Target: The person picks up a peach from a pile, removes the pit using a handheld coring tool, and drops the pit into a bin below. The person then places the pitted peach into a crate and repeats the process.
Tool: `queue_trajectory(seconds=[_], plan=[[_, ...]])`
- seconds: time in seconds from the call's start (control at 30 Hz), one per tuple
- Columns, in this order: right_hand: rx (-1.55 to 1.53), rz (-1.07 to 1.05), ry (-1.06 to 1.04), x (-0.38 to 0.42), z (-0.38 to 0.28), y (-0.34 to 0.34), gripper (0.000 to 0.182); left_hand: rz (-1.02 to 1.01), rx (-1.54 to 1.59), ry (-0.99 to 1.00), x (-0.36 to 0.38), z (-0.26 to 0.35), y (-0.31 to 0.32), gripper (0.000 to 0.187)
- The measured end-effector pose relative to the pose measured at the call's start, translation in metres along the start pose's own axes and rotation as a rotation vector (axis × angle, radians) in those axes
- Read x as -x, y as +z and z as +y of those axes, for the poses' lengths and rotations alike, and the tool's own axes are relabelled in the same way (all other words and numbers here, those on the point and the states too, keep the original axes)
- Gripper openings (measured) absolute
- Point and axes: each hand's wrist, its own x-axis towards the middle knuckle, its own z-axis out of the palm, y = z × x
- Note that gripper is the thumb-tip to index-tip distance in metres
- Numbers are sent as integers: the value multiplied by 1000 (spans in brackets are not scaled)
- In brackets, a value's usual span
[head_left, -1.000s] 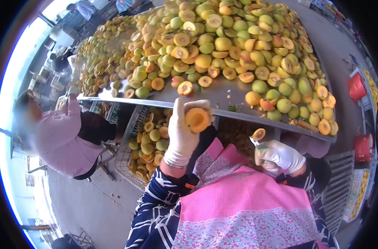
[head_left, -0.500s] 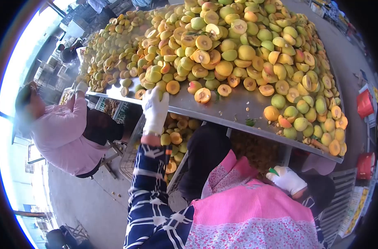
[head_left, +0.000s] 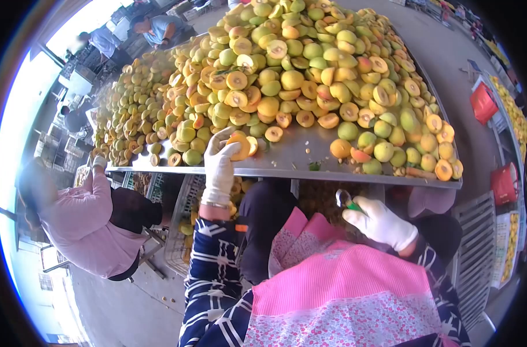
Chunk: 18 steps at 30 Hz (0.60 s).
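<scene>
My left hand (head_left: pixel 219 168), in a white glove, grips a halved orange-yellow fruit (head_left: pixel 238 147) at the front edge of the metal table (head_left: pixel 286 156). Another cut half (head_left: pixel 252 145) shows right beside it. My right hand (head_left: pixel 382 222), also gloved, is closed on a green-handled tool (head_left: pixel 344 199) with a rounded metal end, held over the space below the table edge. A large heap of whole and halved fruit (head_left: pixel 292 80) covers much of the tabletop.
A co-worker in a pink top (head_left: pixel 81 220) sits at the left by the table. Below the table edge stands a crate of fruit (head_left: pixel 185 228). Red containers (head_left: pixel 484 104) are at the right, near a slatted metal rack (head_left: pixel 476 243). Other people stand at the back left.
My left hand now has a fruit half in its fingers. My right hand has risen with the tool, whose metal end now shows. The view has shifted.
</scene>
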Motion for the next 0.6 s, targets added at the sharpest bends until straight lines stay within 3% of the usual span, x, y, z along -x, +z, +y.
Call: queue_trajectory(seconds=[0.1,0.17,0.2,0.23,0.3,0.4,0.5,0.6], plan=[[-131,-24,-93,-11,-52,0,32,-69,449,-70,59,9,53,34],[-106,29,-213,-15,-61,11,34,-273,636,-161,90,13,82,38],[-37,67,-267,-16,-58,18,34,-304,449,-53,110,24,98,39],[51,86,-244,-12,-60,20,35,-275,639,-199,123,37,116,38],[-28,212,-360,-7,-56,25,34,-258,564,-253,137,48,130,38],[14,274,-349,6,-49,24,36,-238,289,-79,155,67,144,45],[-46,225,-299,21,-52,23,39,-182,115,21,166,71,151,58],[-206,36,-285,21,-52,18,39,-193,17,35,173,76,149,66]])
